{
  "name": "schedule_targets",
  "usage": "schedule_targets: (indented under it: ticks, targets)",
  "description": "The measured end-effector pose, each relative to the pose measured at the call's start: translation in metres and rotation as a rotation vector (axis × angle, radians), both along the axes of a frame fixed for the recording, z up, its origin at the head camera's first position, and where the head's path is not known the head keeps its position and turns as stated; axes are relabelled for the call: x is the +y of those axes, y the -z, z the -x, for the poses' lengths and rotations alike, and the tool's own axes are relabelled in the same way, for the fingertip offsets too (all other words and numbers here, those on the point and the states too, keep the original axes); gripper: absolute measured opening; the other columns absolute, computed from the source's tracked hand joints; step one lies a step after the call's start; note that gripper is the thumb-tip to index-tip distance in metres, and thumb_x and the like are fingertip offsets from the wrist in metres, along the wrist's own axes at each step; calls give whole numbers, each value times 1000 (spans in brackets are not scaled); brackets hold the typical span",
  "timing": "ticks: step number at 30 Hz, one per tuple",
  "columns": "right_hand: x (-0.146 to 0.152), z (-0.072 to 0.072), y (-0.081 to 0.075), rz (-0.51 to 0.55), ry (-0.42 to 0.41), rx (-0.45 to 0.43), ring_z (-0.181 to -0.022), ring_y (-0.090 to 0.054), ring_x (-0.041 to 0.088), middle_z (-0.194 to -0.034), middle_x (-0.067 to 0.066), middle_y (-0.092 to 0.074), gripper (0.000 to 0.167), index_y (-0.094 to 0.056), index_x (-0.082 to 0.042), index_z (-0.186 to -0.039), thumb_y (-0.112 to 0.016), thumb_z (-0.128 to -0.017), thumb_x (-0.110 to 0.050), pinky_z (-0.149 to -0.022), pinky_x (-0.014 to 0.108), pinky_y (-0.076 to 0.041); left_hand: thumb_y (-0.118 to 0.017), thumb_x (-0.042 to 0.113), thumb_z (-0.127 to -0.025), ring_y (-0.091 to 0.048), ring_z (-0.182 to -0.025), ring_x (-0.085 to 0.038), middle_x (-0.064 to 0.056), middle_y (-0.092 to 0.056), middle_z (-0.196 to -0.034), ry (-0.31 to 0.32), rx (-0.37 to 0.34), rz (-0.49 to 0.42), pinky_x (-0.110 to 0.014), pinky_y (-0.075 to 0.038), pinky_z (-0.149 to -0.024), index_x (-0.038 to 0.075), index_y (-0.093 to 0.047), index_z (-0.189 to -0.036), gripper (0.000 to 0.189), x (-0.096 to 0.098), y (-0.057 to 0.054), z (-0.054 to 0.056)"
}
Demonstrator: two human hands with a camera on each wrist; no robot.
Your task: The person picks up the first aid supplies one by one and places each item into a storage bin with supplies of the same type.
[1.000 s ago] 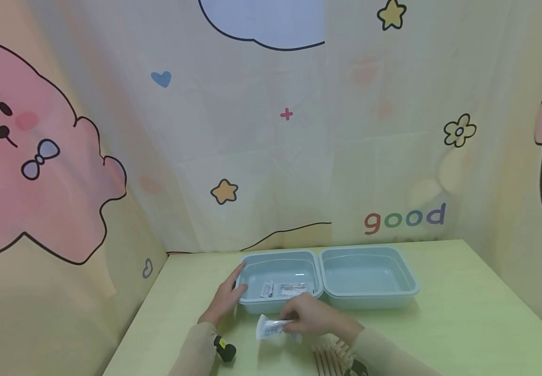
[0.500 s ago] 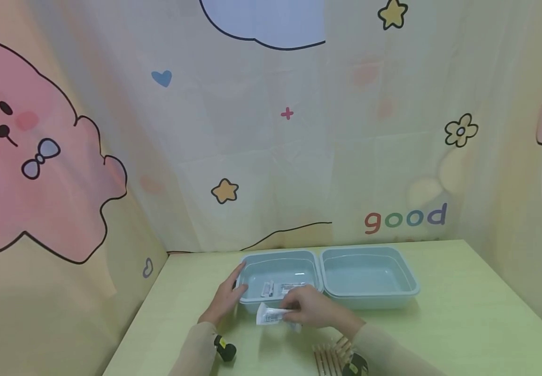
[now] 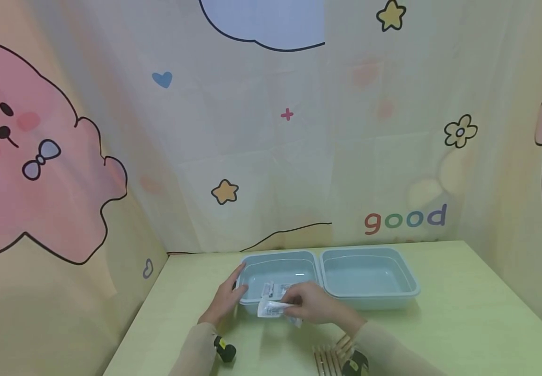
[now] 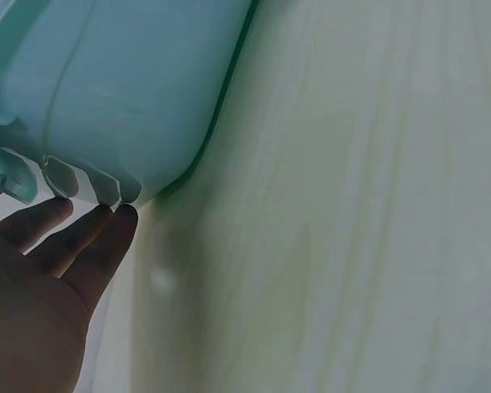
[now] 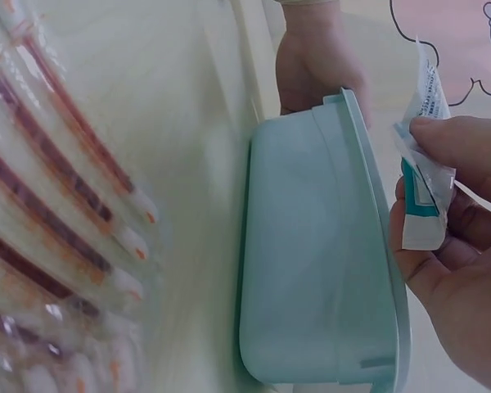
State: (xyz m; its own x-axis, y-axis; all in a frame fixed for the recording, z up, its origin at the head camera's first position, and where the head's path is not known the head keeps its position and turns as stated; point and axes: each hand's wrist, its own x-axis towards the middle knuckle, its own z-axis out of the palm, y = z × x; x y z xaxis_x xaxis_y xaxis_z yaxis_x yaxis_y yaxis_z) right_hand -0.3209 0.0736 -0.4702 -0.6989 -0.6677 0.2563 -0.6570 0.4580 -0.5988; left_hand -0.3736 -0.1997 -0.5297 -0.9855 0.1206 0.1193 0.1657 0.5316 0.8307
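My left hand holds the left end of a light blue plastic basin, thumb over the rim. In the left wrist view its fingertips touch the end wall. My right hand pinches small printed packets at the basin's front rim. The right wrist view shows a white, crinkled wrapper and a teal-and-white part between thumb and fingers. Inside the basin lie small white printed packets, partly hidden by the right hand.
A second light blue basin stands against the first on the right. Near the front, by my right forearm, lie several clear-wrapped swabs with red-brown tubes and white ends. A printed curtain hangs behind the table.
My right hand has risen and moved forward with the packets, from the table in front of the basin to its front rim. The left hand has stayed on the basin.
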Motion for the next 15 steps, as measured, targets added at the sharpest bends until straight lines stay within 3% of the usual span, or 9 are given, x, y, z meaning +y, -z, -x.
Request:
schedule_targets:
  ticks: [15]
  targets:
    - [8,6,-10,67,18,-58,-76,-59,-1,-94,0,-71,15,-73,-9,-98,-71,-87,-19,-67,18,-53,-53,23,-95,-39,-138,-42,-15,-33,-157,29,33,9,-60,-35,-109,28,-32,-153,62,-3,1,2]
